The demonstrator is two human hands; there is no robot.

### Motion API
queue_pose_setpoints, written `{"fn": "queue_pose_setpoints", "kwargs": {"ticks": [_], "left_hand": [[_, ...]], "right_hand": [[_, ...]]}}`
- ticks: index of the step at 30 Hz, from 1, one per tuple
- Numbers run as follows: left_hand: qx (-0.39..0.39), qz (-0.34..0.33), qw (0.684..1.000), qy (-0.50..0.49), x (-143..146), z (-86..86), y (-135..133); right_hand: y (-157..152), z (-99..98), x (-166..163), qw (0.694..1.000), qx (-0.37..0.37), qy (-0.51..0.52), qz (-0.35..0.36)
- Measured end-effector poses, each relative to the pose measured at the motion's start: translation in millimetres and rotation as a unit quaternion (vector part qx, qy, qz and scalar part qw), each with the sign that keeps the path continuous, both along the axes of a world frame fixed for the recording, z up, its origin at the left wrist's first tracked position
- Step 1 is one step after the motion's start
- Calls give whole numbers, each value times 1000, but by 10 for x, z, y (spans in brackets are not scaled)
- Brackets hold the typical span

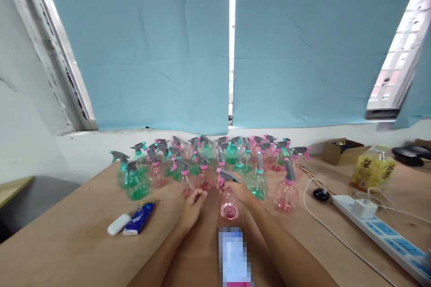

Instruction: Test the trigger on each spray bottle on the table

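Note:
My right hand (238,189) is closed around the grey-and-pink trigger head of a clear pink spray bottle (230,210). That bottle is tipped, with its round base turned toward me. To its left, my left hand (195,202) is held over the table with fingers loosely bent and apart, and I see nothing in it. Just behind the left hand stands another pink spray bottle (186,183). A green spray bottle (257,184) and a pink spray bottle (286,196) stand to the right of my right hand. Several more pink and green ones crowd together behind.
A phone (234,255) with a blurred screen lies in front of me. At left are a white case (119,224) and a blue packet (139,218). To the right are a power strip (380,228) with cables, a yellow-labelled jug (373,169) and a cardboard box (343,151).

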State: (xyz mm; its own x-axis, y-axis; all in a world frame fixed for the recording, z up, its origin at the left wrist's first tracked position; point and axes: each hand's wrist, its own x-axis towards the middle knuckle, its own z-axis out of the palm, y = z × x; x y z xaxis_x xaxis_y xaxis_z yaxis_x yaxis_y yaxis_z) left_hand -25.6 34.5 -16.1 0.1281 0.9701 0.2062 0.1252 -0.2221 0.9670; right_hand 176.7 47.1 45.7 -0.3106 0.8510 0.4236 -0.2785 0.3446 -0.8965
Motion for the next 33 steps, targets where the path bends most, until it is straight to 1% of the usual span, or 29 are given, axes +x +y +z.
{"fn": "queue_pose_setpoints", "kwargs": {"ticks": [5,10,13,19,27,33], "left_hand": [[-19,-39,999,17,-31,8,0],[-26,-35,999,26,-36,-4,4],[-19,-40,998,34,-30,2,-3],[-15,-45,998,47,-24,35,-25],[-1,-53,996,66,-31,12,-9],[8,-57,995,78,-24,24,-21]], "right_hand": [[-30,33,29,999,34,-31,2],[-23,-12,20,1000,19,-12,4],[-24,-25,12,1000,12,-5,-8],[-47,13,33,999,20,-32,-6],[-44,11,29,1000,1,-6,9],[-79,71,43,1000,16,-19,17]]}}
